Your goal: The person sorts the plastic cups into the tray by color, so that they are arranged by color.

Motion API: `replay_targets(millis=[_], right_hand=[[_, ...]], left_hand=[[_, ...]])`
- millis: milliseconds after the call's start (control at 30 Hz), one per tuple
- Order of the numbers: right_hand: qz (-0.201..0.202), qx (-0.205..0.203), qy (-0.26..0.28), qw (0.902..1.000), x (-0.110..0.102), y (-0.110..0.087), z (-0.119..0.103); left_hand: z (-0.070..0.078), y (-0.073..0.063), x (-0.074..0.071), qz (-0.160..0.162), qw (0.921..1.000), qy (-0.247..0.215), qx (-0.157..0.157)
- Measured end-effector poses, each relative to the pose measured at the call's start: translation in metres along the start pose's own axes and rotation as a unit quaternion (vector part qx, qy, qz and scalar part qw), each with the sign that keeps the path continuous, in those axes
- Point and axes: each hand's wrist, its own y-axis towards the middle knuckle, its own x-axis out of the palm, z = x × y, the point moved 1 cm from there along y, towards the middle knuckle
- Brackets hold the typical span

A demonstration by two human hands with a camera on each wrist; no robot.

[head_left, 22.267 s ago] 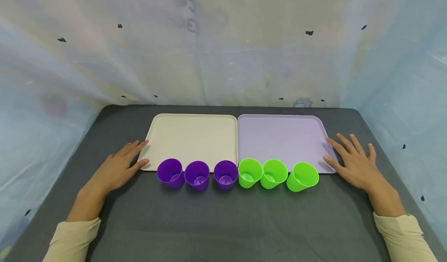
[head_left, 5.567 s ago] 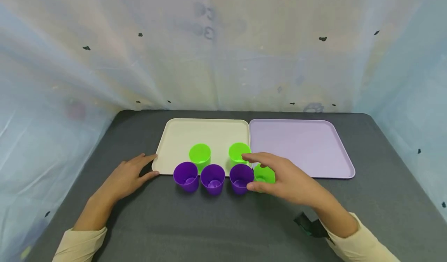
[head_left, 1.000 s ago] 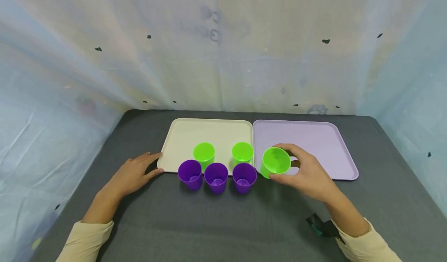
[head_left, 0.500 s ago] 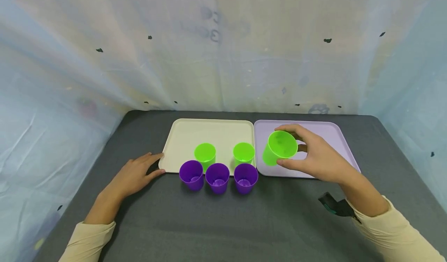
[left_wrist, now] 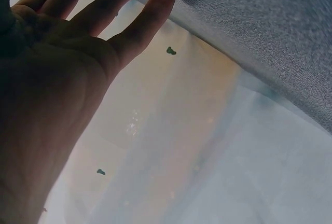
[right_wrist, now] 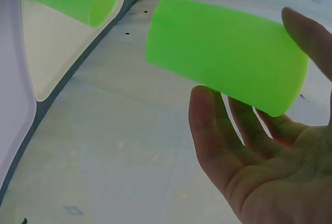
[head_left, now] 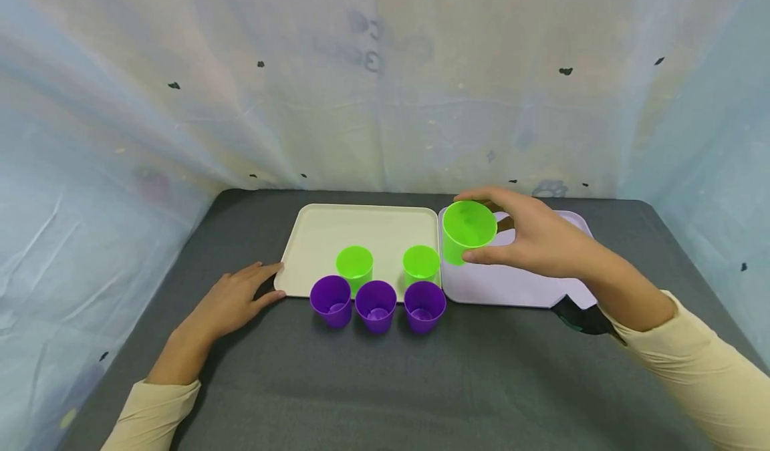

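In the head view my right hand [head_left: 541,237] holds a green cup [head_left: 469,230] between thumb and fingers, raised above the left part of the lilac tray [head_left: 505,287]. The right wrist view shows the same green cup [right_wrist: 223,53] gripped near its rim. Two more green cups, one at left [head_left: 355,265] and one at right [head_left: 421,264], stand on the cream tray [head_left: 367,224]. Purple cups line the front: a left one [head_left: 331,302], a middle one [head_left: 375,306] and a right one [head_left: 424,306]. My left hand [head_left: 225,307] rests with fingers extended, touching the cream tray's left edge.
Both trays lie side by side on a dark grey cloth-covered table [head_left: 385,377]. A pale patterned curtain [head_left: 385,103] hangs behind the table and along its sides. A black strap piece [head_left: 583,317] sticks out from the right sleeve.
My right hand has lifted the green cup off the front row, carrying it away from me over the lilac tray, then a little left. The left hand has stayed put.
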Motion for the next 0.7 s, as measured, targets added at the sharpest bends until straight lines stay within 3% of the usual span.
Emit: replay_targets(millis=[333,700], right_hand=[[-0.034,-0.025,0.018,0.9989,0.005,0.016,-0.006],[-0.063,-0.046,-0.026,0.9966,0.01,0.04,-0.029]], left_hand=[[0.0,-0.003,-0.002,0.008,1.0,0.003,-0.002],[0.001,-0.003,-0.002,0.013,0.9999,0.004,0.003]])
